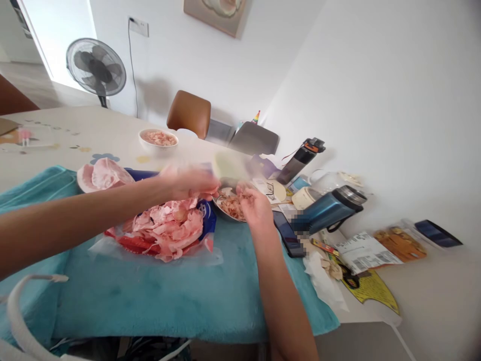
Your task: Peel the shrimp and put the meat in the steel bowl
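Observation:
My left hand (188, 181) is smeared by motion above a pile of pale pink, thin, layered pieces (169, 225). Pink matter shows near its fingertips, but its grip is blurred. The pile lies on a red and blue plastic bag (209, 220). My right hand (257, 204) is at the right rim of a metal bowl (221, 213), its fingers curled together around some pink shreds. Similar pink shreds (231, 206) lie in that bowl. A pale greenish blurred shape (227, 168) is behind the bowl; I cannot tell what it is.
A teal towel (161, 296) covers the table's front. Larger pink pieces (105, 174) lie on a plate at left; a white bowl (158, 145) of shreds stands behind. On the right are a phone (287, 234), a blue thermos (326, 208), a dark bottle (300, 160) and scissors (349, 277).

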{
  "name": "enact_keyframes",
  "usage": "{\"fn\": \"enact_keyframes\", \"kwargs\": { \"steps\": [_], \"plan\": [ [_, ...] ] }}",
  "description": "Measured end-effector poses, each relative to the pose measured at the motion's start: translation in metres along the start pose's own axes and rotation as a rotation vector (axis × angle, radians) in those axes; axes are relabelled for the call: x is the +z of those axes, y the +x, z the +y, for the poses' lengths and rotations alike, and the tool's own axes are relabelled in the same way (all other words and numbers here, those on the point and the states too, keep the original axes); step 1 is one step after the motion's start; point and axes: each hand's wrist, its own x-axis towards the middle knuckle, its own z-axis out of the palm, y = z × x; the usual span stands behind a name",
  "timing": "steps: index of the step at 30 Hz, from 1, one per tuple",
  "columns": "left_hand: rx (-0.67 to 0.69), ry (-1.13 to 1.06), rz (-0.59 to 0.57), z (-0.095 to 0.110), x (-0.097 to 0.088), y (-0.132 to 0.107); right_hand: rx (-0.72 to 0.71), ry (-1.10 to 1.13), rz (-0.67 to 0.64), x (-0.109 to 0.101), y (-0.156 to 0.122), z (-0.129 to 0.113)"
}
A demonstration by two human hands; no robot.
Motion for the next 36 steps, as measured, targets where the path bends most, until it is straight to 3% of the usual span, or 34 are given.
{"fn": "enact_keyframes", "kwargs": {
  "steps": [6, 14, 17, 22, 24, 27, 30, 32, 36],
  "plan": [
    [0.022, -0.083, -0.184, -0.006, 0.021, 0.028, -0.207, -0.14, 0.037, -0.012, 0.021, 0.005],
    [0.099, 0.062, -0.126, -0.017, 0.026, 0.054, -0.501, -0.563, 0.068, -0.024, 0.035, 0.0],
    [0.195, 0.197, -0.112, -0.019, 0.025, 0.056, -0.543, -0.539, 0.067, -0.023, 0.036, -0.001],
    [0.372, 0.507, -0.056, -0.017, 0.025, 0.055, -0.523, -0.615, -0.071, -0.02, 0.031, -0.005],
    [0.427, 0.654, -0.032, -0.014, 0.027, 0.053, -0.569, -0.627, -0.053, -0.02, 0.028, -0.006],
    [0.501, 0.876, -0.097, -0.009, 0.032, 0.048, -0.685, -0.548, 0.071, -0.02, 0.025, -0.006],
    [0.581, 1.043, -0.16, -0.006, 0.032, 0.047, -0.628, -0.524, 0.012, -0.021, 0.025, -0.007],
    [0.61, 1.089, -0.148, -0.007, 0.028, 0.049, -0.57, -0.547, -0.042, -0.023, 0.025, -0.01],
    [0.59, 1.024, -0.091, -0.011, 0.02, 0.06, -0.563, -0.64, -0.033, -0.024, 0.022, -0.02]
  ]
}}
